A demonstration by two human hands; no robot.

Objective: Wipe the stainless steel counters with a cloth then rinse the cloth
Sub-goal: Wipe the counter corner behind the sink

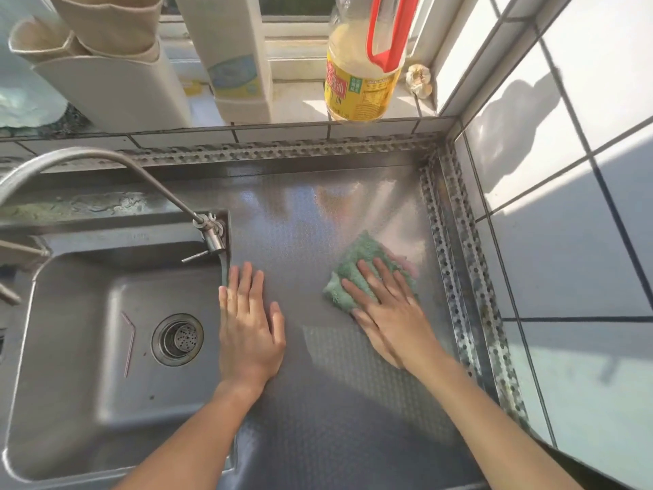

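Both my bare forearms reach forward over a stainless steel counter [300, 401] with a fine embossed pattern. My left hand [249, 327] lies flat and unclenched on the metal, fingers together, grasping nothing, its outer edge right at the rim of the sink [70, 348]. My right hand [388, 309] presses palm-down with fingers spread on a folded green cloth [357, 263], pinning it to the counter rather than gripping it. The cloth sits toward the counter's right side, near a perforated metal strip [466, 305] that runs along the white tiled wall [565, 242]. Bare counter lies open between my hands and beyond the cloth up to the back edge. In the sink basin to my left lie a round drain strainer [177, 339] and a thin bent straw [129, 343]. A curved faucet [106, 160] arches over the sink's far corner. Past the back edge, on a sunlit windowsill, stand a yellow-labelled oil bottle [360, 83] with a red handle, a garlic bulb [418, 79], and pale plastic containers [116, 83].
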